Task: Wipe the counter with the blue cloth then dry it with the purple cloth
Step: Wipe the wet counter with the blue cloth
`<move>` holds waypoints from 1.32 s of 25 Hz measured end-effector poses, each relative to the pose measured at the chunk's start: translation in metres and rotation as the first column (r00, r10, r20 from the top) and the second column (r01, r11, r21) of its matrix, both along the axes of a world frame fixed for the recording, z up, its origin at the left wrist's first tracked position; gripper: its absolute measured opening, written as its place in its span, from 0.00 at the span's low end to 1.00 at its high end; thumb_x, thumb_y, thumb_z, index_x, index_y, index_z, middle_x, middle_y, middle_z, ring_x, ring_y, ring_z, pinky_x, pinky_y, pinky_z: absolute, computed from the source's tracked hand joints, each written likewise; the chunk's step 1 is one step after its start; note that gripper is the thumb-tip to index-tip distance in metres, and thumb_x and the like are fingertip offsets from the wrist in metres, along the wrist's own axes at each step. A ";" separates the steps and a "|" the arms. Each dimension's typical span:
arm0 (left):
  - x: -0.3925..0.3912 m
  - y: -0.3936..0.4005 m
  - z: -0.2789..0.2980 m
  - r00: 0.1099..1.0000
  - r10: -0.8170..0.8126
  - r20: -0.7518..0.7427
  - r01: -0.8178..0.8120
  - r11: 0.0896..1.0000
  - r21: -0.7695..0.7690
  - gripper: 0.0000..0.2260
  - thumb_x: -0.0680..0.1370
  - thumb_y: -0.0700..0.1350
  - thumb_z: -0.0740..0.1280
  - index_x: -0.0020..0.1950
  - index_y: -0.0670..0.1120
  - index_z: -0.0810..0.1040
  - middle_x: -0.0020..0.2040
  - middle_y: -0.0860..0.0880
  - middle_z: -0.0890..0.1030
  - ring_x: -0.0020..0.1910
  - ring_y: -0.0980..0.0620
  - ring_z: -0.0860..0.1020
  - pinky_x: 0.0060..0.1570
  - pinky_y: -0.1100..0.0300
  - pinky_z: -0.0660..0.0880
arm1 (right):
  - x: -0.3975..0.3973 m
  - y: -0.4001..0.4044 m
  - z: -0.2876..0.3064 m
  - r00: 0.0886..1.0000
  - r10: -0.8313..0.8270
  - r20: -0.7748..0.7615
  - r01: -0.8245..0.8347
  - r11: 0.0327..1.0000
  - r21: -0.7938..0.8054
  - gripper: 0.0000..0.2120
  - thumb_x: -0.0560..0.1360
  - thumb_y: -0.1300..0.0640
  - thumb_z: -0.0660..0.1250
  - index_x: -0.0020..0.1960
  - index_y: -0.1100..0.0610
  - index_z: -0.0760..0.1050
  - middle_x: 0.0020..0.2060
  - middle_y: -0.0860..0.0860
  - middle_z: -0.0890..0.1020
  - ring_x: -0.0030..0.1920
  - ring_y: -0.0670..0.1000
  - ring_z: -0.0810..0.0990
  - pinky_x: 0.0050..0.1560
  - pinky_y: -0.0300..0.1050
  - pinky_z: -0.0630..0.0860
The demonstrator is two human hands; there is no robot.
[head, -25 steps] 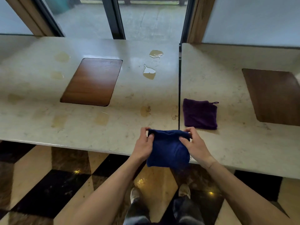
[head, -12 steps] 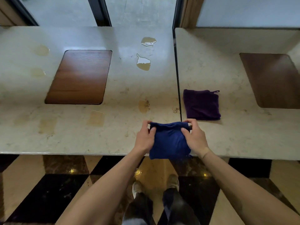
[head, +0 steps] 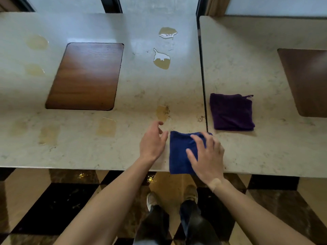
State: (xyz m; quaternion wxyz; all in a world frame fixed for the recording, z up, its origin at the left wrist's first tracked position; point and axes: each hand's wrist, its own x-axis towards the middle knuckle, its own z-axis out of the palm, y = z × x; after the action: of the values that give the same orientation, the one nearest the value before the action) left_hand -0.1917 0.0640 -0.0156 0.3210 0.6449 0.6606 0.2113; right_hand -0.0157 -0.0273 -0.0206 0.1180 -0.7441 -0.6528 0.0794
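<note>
The folded blue cloth (head: 178, 152) lies flat at the front edge of the pale stone counter (head: 88, 149), just left of the dark seam between the two slabs. My right hand (head: 206, 156) rests on it with fingers spread and straight. Beside the cloth's left edge is my left hand (head: 153, 140), relaxed and holding nothing. The folded purple cloth (head: 231, 112) lies on the right slab, beyond and right of the blue one. Two wet puddles (head: 161, 59) sit further back, and several yellowish patches (head: 107, 127) mark the left slab.
A wooden inset panel (head: 85, 76) sits in the left slab, and another (head: 307, 80) at the right edge of view. A window frame and wall run behind the counter. Below the counter edge are a checkered floor and my shoes (head: 152, 200).
Both hands held the blue cloth up by its top corners; now it lies flat on the counter. My left hand has let go and my right hand has moved on top of it.
</note>
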 end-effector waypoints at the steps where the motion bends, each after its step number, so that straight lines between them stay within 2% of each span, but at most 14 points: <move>1: -0.010 0.009 0.002 1.000 -0.001 -0.022 0.002 0.999 0.035 0.14 0.81 0.50 0.65 0.66 0.49 0.72 0.50 0.52 0.78 0.44 0.54 0.78 0.41 0.60 0.73 | -0.006 -0.004 -0.004 0.997 0.062 0.036 -0.060 0.997 -0.057 0.27 0.77 0.39 0.63 0.71 0.49 0.68 0.72 0.54 0.67 0.70 0.61 0.66 0.69 0.65 0.65; 4: -0.048 0.043 0.002 0.992 -0.012 -0.125 0.028 0.992 0.126 0.16 0.81 0.50 0.65 0.67 0.47 0.72 0.58 0.49 0.76 0.53 0.51 0.76 0.46 0.59 0.72 | -0.021 -0.007 -0.017 0.971 0.173 0.164 -0.140 0.971 -0.196 0.34 0.74 0.30 0.56 0.76 0.45 0.61 0.79 0.54 0.60 0.77 0.65 0.57 0.73 0.74 0.48; 6: -0.071 0.071 0.000 0.980 -0.011 -0.199 0.044 0.986 0.163 0.17 0.80 0.50 0.65 0.67 0.45 0.72 0.61 0.43 0.75 0.60 0.44 0.73 0.53 0.56 0.70 | -0.028 -0.003 -0.020 0.966 0.174 0.191 -0.125 0.962 -0.244 0.36 0.75 0.27 0.52 0.78 0.42 0.57 0.81 0.54 0.55 0.79 0.67 0.52 0.72 0.77 0.43; 10: -0.117 0.132 -0.007 0.882 -0.071 -0.466 0.120 0.990 0.077 0.24 0.79 0.55 0.64 0.72 0.48 0.68 0.70 0.41 0.68 0.70 0.39 0.63 0.66 0.42 0.66 | -0.036 0.008 -0.032 0.974 0.113 0.197 -0.053 0.955 -0.291 0.35 0.77 0.26 0.42 0.80 0.38 0.48 0.82 0.50 0.45 0.80 0.65 0.41 0.70 0.79 0.41; 14: -0.145 0.189 -0.028 0.868 -0.074 -0.491 0.101 0.994 0.029 0.25 0.79 0.60 0.57 0.74 0.51 0.62 0.77 0.43 0.58 0.77 0.39 0.52 0.73 0.36 0.53 | -0.038 0.038 -0.037 0.979 0.050 0.195 0.009 0.957 -0.288 0.33 0.78 0.28 0.41 0.80 0.36 0.42 0.82 0.49 0.43 0.80 0.63 0.39 0.70 0.80 0.43; 17: -0.140 0.230 -0.039 0.862 -0.068 -0.503 0.076 0.997 -0.004 0.25 0.80 0.61 0.54 0.75 0.55 0.58 0.80 0.45 0.53 0.78 0.39 0.49 0.72 0.30 0.48 | -0.041 0.082 -0.038 0.981 -0.023 0.190 0.075 0.959 -0.273 0.33 0.77 0.28 0.40 0.79 0.34 0.37 0.81 0.47 0.40 0.80 0.62 0.36 0.71 0.78 0.39; 20: -0.131 0.257 -0.042 0.849 -0.047 -0.527 0.083 0.995 0.045 0.24 0.78 0.61 0.54 0.74 0.57 0.60 0.79 0.45 0.55 0.78 0.38 0.52 0.67 0.23 0.47 | -0.031 0.140 -0.037 0.983 -0.008 0.185 0.065 0.951 -0.304 0.33 0.76 0.27 0.37 0.77 0.33 0.31 0.79 0.45 0.33 0.79 0.61 0.32 0.71 0.76 0.35; 22: -0.129 0.260 -0.043 0.835 -0.047 -0.548 0.097 0.993 0.062 0.26 0.78 0.62 0.51 0.75 0.58 0.59 0.79 0.45 0.57 0.77 0.38 0.54 0.66 0.22 0.47 | -0.019 0.183 -0.037 0.985 0.005 0.175 0.049 0.952 -0.301 0.32 0.77 0.28 0.38 0.77 0.33 0.31 0.79 0.45 0.32 0.79 0.61 0.32 0.71 0.76 0.35; 23: -0.128 0.262 -0.044 0.830 -0.049 -0.555 0.100 0.993 0.061 0.26 0.78 0.63 0.50 0.75 0.58 0.59 0.79 0.45 0.57 0.78 0.38 0.54 0.66 0.22 0.48 | -0.013 0.212 -0.038 0.984 0.008 0.176 0.043 0.958 -0.285 0.32 0.77 0.28 0.39 0.78 0.34 0.33 0.80 0.46 0.35 0.79 0.62 0.35 0.71 0.77 0.36; 26: -0.128 0.258 -0.041 0.825 -0.043 -0.564 0.093 0.994 0.060 0.27 0.78 0.62 0.50 0.76 0.57 0.60 0.79 0.45 0.58 0.78 0.39 0.55 0.67 0.22 0.49 | 0.006 0.299 -0.041 0.983 -0.014 0.183 0.042 0.988 -0.151 0.31 0.79 0.30 0.46 0.80 0.36 0.49 0.82 0.48 0.51 0.80 0.64 0.49 0.70 0.78 0.46; 27: -0.128 0.258 -0.041 0.820 -0.043 -0.570 0.091 0.994 0.056 0.27 0.78 0.62 0.50 0.76 0.57 0.61 0.79 0.44 0.59 0.77 0.39 0.56 0.67 0.23 0.50 | 0.014 0.331 -0.041 0.985 -0.010 0.173 0.038 0.987 -0.157 0.31 0.79 0.30 0.46 0.80 0.36 0.49 0.82 0.48 0.51 0.80 0.63 0.48 0.71 0.78 0.46; 30: -0.126 0.260 -0.041 0.796 -0.050 -0.603 0.073 0.997 0.014 0.28 0.78 0.61 0.50 0.77 0.55 0.63 0.78 0.43 0.60 0.77 0.39 0.58 0.67 0.23 0.52 | 0.039 0.446 -0.039 0.989 0.006 0.148 0.035 0.963 -0.269 0.31 0.78 0.29 0.40 0.78 0.33 0.37 0.81 0.44 0.38 0.80 0.60 0.36 0.72 0.76 0.38; 33: -0.127 0.261 -0.044 0.775 -0.046 -0.630 0.064 0.998 0.006 0.29 0.78 0.63 0.49 0.77 0.54 0.64 0.78 0.43 0.62 0.77 0.38 0.59 0.67 0.23 0.53 | 0.058 0.559 -0.036 0.991 -0.011 0.133 0.046 0.964 -0.261 0.31 0.77 0.28 0.40 0.78 0.33 0.39 0.81 0.44 0.39 0.80 0.60 0.36 0.72 0.75 0.38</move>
State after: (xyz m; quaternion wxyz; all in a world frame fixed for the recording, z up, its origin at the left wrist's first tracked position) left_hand -0.3187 0.3254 -0.0593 0.0792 0.7018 0.7078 -0.0168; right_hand 0.0425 0.5314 -0.0565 -0.0235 -0.7661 -0.6319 0.1150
